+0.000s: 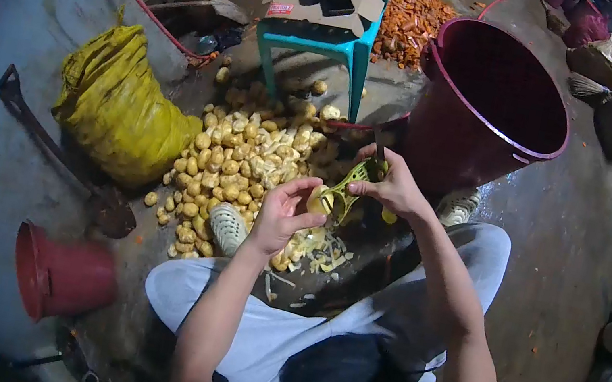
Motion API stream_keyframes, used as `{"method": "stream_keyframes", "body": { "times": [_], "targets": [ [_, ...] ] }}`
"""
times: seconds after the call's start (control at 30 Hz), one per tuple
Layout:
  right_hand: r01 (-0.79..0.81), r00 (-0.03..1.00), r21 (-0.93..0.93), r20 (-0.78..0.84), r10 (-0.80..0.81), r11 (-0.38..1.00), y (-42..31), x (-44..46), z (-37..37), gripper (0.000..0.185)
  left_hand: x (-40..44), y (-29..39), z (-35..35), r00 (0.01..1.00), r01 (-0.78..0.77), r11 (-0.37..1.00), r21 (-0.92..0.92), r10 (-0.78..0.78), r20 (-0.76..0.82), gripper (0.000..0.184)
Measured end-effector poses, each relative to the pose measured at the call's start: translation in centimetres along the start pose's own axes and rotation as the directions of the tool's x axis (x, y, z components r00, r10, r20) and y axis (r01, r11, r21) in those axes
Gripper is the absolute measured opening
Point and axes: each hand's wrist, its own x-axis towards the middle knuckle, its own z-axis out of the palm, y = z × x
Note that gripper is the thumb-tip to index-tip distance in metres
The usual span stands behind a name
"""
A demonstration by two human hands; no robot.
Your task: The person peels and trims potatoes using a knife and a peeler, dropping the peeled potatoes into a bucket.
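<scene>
Left hand (287, 216) with fingers curled around a pale potato (318, 200), at centre, above the floor and in front of the bent knees. Right hand (396, 184) closed on a yellow-green openwork peeler (359, 174), its head just beside or against the potato; contact not possible to tell at this scale. Below the hands, scattered peelings (325, 257) on the dark floor. Immediately beyond and to the left, a broad potato heap (234, 158), next to a bulging yellow sack (115, 104). At far left, a long-handled shovel (113, 210), with a tilted red bucket (81, 281) nearer the viewer. At upper right, a large maroon tub (452, 131). At top centre, a teal plastic chair (307, 45) bearing a cardboard box (367, 7); behind it, a spread of orange carrot pieces (417, 18).
</scene>
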Motion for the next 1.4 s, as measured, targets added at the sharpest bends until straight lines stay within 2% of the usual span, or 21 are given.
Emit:
{"method": "stream_keyframes", "body": {
  "times": [0.07,0.1,0.13,0.23,0.33,0.37,0.43,0.5,0.53,0.63,0.67,0.77,0.83,0.87,0.9,0.97,1.03,1.17,1.3,1.37,1.4],
  "targets": [
    [0.019,1.0,-0.02,0.009,-0.018,1.0,0.5,0.6,-0.3,0.047,0.4,-0.2,-0.4,0.999,0.003,1.0,0.027,-0.004,0.044,0.065],
    [0.101,0.995,-0.086,0.013,-0.1,0.991,0.2,0.6,-0.3,0.047,0.4,0.1,-0.3,0.999,0.007,1.0,0.024,-0.008,0.039,0.065],
    [0.181,0.983,-0.149,0.021,-0.18,0.972,-0.2,0.5,-0.3,0.047,0.3,0.4,0.0,0.997,0.03,1.0,-0.007,-0.03,0.077,0.064],
    [0.23,0.973,-0.229,0.043,-0.226,0.946,-1.2,0.1,-0.7,0.047,0.2,0.1,0.7,0.99,0.063,0.994,-0.094,-0.051,0.129,0.063],
    [0.252,0.959,-0.232,-0.074,-0.275,0.94,0.2,0.6,-2.8,0.047,0.3,-0.5,1.3,0.991,0.03,0.994,-0.104,-0.016,0.13,0.07],
    [0.125,0.975,-0.159,-0.164,-0.151,0.979,1.6,1.6,-4.5,0.048,0.2,-0.6,1.5,0.99,0.036,0.994,-0.101,-0.022,0.136,0.07],
    [0.039,0.976,-0.091,-0.211,-0.058,0.995,-0.3,0.8,-5.6,0.049,0.4,0.0,1.9,0.983,0.05,0.966,-0.255,-0.003,0.183,0.072],
    [0.133,0.984,-0.114,-0.107,-0.145,0.985,-1.6,-0.2,-3.7,0.049,0.6,-1.0,2.0,0.988,0.035,0.956,-0.292,0.012,0.157,0.074],
    [0.317,0.939,-0.262,-0.047,-0.34,0.912,-2.4,-1.0,-2.4,0.049,0.8,-1.3,2.2,0.99,0.015,0.955,-0.296,0.027,0.137,0.073],
    [0.148,0.985,-0.149,-0.07,-0.16,0.978,-3.7,-2.4,-1.0,0.046,0.8,-1.2,2.8,0.991,0.002,0.957,-0.29,0.036,0.128,0.075],
    [0.144,0.985,-0.148,-0.075,-0.156,0.978,-3.6,-2.5,-1.2,0.046,0.8,-1.1,2.9,0.991,-0.009,0.961,-0.275,0.045,0.123,0.075],
    [0.212,0.97,-0.188,-0.077,-0.229,0.959,-2.5,-1.7,-2.2,0.045,0.7,-0.7,3.5,0.991,-0.033,0.967,-0.252,0.065,0.12,0.078],
    [0.264,0.923,-0.322,-0.188,-0.335,0.909,-0.8,-0.7,-3.4,0.046,0.1,-0.8,3.5,0.991,-0.031,0.971,-0.238,0.061,0.118,0.08],
    [0.152,0.932,-0.355,-0.258,-0.253,0.922,-0.6,-0.3,-4.6,0.045,0.0,-0.9,3.3,0.992,-0.016,0.952,-0.305,0.053,0.114,0.083],
    [0.135,0.932,-0.289,-0.287,-0.221,0.948,-1.2,-0.4,-4.9,0.045,0.2,-0.9,3.1,0.992,-0.008,0.929,-0.369,0.054,0.114,0.086],
    [0.144,0.963,-0.15,-0.208,-0.173,0.978,-1.5,-1.2,-4.1,0.047,0.2,-1.2,3.0,0.989,-0.036,0.926,-0.376,0.088,0.12,0.089],
    [0.287,0.943,-0.202,-0.111,-0.313,0.937,-2.6,-1.8,-1.9,0.049,0.2,-0.6,3.8,0.996,-0.056,0.933,-0.355,0.078,0.048,0.09],
    [0.232,0.961,-0.173,-0.111,-0.253,0.957,-3.0,-2.3,-0.8,0.046,0.0,-0.7,3.7,0.993,-0.064,0.951,-0.303,0.092,0.08,0.083],
    [0.264,0.953,-0.272,-0.073,-0.294,0.925,-3.8,-2.3,-1.4,0.046,-0.2,0.0,3.9,0.987,-0.054,0.959,-0.276,0.094,0.131,0.08],
    [0.156,0.93,-0.278,-0.281,-0.236,0.948,-0.9,-0.4,-3.4,0.046,-0.6,-0.7,3.4,0.989,-0.041,0.962,-0.27,0.077,0.127,0.08],
    [0.154,0.926,-0.368,-0.269,-0.263,0.917,-1.1,0.0,-4.6,0.046,-0.6,-0.8,3.2,0.988,-0.06,0.951,-0.302,0.1,0.118,0.081]
  ]
}}
